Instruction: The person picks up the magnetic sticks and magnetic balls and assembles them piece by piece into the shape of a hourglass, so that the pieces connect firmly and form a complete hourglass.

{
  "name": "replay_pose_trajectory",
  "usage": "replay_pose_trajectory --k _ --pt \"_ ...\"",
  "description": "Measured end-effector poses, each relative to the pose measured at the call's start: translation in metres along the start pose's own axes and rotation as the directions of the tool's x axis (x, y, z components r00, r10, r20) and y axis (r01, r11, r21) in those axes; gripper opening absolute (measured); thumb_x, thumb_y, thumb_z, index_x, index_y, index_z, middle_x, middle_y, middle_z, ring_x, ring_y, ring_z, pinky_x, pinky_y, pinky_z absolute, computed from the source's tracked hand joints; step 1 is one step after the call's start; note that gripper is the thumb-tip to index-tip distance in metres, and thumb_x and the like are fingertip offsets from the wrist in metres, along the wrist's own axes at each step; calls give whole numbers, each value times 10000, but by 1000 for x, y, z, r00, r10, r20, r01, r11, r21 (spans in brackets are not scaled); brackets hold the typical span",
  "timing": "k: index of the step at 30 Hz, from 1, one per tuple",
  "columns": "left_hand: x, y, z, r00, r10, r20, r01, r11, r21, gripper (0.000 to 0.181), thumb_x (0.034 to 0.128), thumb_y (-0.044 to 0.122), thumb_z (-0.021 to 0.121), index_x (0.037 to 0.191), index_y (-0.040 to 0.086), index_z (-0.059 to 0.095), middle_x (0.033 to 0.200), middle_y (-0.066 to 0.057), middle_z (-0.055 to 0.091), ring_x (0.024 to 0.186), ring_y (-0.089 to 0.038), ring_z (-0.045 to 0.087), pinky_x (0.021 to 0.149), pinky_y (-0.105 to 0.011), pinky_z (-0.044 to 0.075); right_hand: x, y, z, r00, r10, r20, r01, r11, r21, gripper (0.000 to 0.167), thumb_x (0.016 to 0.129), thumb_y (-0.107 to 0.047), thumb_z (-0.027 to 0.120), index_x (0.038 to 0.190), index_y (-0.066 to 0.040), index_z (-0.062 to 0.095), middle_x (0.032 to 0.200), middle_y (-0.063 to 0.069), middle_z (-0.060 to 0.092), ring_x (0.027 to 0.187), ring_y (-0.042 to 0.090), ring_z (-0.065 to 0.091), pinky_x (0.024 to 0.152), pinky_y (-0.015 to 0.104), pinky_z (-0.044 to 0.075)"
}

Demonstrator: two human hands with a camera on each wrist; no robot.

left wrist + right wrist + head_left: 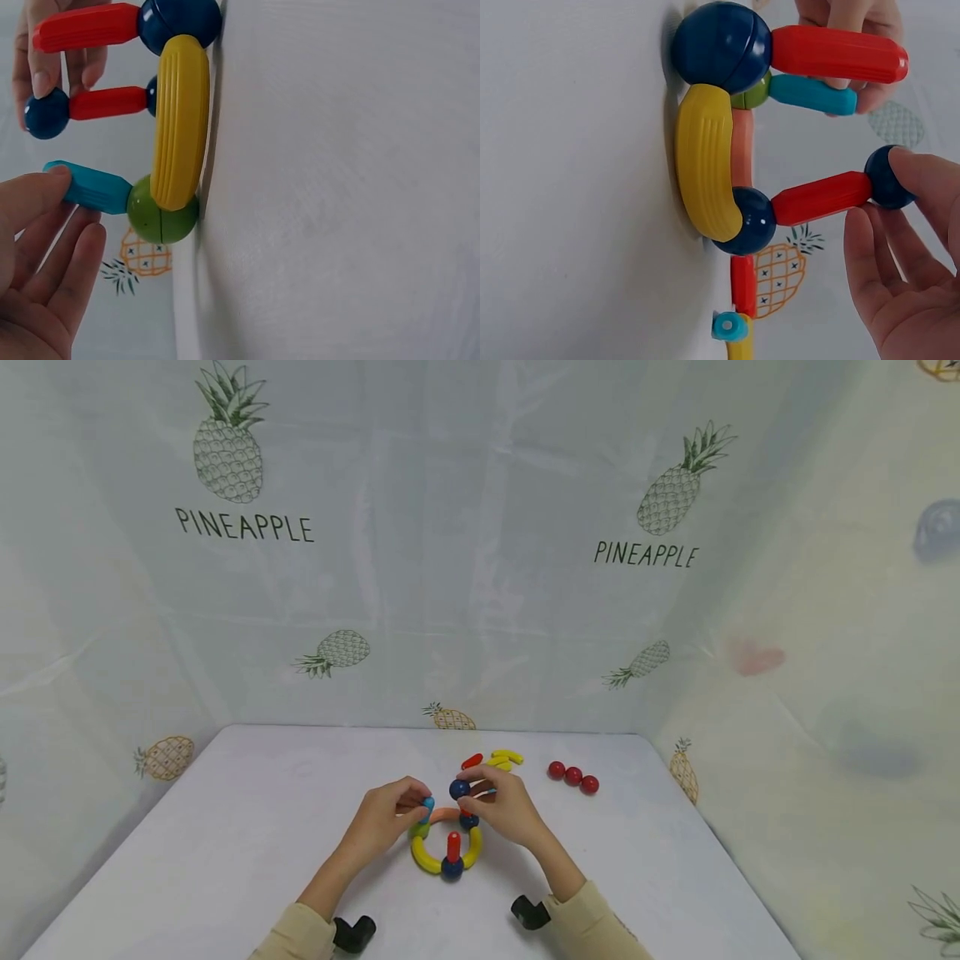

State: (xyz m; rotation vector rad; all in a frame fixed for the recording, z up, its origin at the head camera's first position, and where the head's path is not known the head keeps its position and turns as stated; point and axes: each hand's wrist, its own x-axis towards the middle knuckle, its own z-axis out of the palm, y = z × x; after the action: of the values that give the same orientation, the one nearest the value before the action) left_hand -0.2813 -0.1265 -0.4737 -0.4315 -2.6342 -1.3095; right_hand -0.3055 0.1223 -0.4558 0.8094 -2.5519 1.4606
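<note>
Ring on the table: Curved pieces and balls are lying in a closed loop on the white table (225,827), sitting in front of the person and between the two hands, probably so that both can reach it equally.

Left hand: The left hand (384,814) is pinching the blue rod (94,189) near its top, thumb against fingers. The rod's foot is meeting the green ball (161,214), so the grip is likely keeping it upright there.

Right hand: The right hand (510,806) is holding the upper navy ball (459,789) between thumb and fingertips. That ball is capping the rear red rod (821,199), which is rising from the rear navy ball (746,221); the hold seems to be steadying the stack from above.

Front red rod: The front red rod (453,846) is standing on the front navy ball (452,868) with neither hand gripping it, so the joint itself is apparently bearing it.

Curved links: The left yellow piece (424,857), right yellow piece (476,848) and coral piece (444,814) are bridging the three base balls, seemingly spacing them as a footing.

Spare parts: A loose red rod (472,761), yellow pieces (507,756) and a cyan piece (729,325) are lying behind the ring; three red balls (573,776) are resting in a row to the right, presumably out of the way.
</note>
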Motion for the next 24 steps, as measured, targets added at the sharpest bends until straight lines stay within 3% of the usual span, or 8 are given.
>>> replay_pose_trajectory --k 7,18,24 --pt "1 2 1 1000 27 15 -27 999 18 226 940 141 825 1118 243 732 1056 84 758 965 -94 711 905 -325 618 -1 -2 4 999 -34 9 34 999 3 302 964 -149 807 1250 -182 717 1211 -16 732 1021 173 725 891 296 620" --pt "0 -2 3 999 41 31 -42 999 28 221 943 150 825 1127 230 732 1056 103 756 969 -91 709 910 -328 617 -4 0 7 999 -26 18 26 1000 13 270 984 -149 784 1244 -191 725 1163 -29 756 1047 220 730 915 364 625" --pt "0 -5 4 998 57 11 -57 998 36 246 925 147 843 1118 251 730 1033 118 751 954 -74 712 895 -323 622 -3 -1 7 999 -37 26 37 999 4 282 994 -165 773 1269 -188 715 1188 -41 752 1053 165 720 926 373 622"
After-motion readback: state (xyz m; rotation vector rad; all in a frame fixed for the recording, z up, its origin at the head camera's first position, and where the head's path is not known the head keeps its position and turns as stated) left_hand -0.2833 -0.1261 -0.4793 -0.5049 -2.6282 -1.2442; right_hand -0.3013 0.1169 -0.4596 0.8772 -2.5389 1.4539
